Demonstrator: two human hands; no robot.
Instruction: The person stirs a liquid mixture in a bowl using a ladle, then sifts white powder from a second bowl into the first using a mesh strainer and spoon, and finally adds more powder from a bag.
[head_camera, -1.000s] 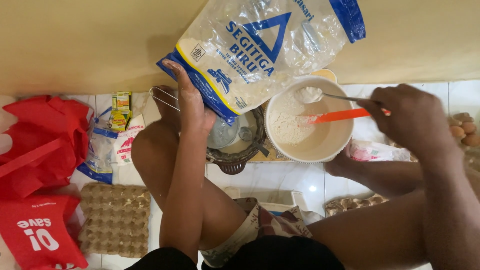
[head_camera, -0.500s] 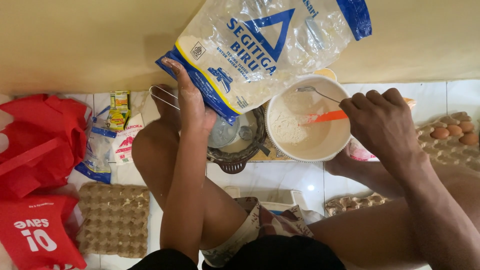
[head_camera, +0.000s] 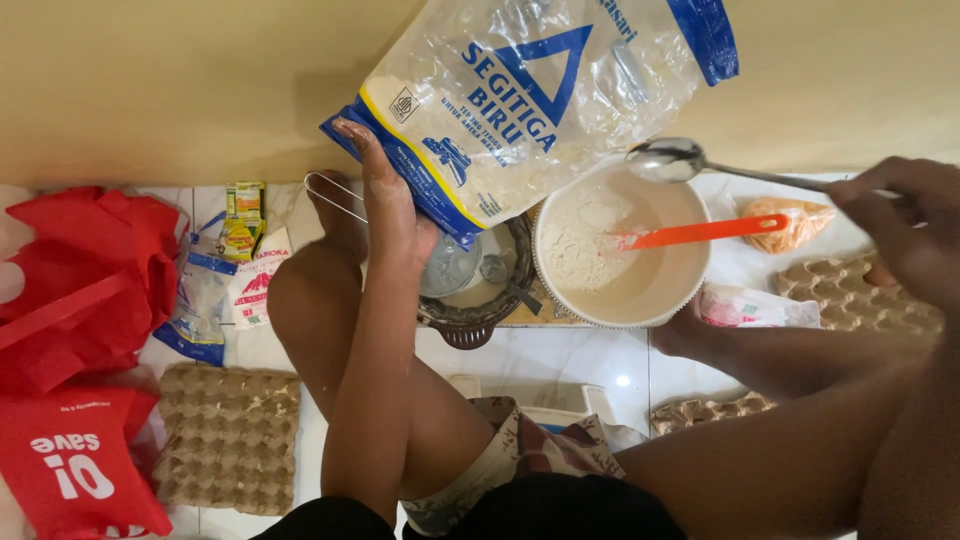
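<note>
Resting in the right hand's (head_camera: 905, 225) grip, spoon (head_camera: 672, 160) overhangs bowl (head_camera: 560, 290).

My arms are bare, no sleeves, no watch, no rings. Left hand (head_camera: 385, 205) has pale floury dust on fingers and a few specks down the forearm. Right hand (head_camera: 905, 225) bare, nothing on the wrist. Legs bare at knees. Patterned shorts (head_camera: 525, 455), beige with reddish and dark print, cuffed hem. Dark top edge at frame bottom.

Left hand (head_camera: 385, 205) raised, fingers gripping upward, right hand (head_camera: 900, 225) curled closed at right, forearms extended
</note>
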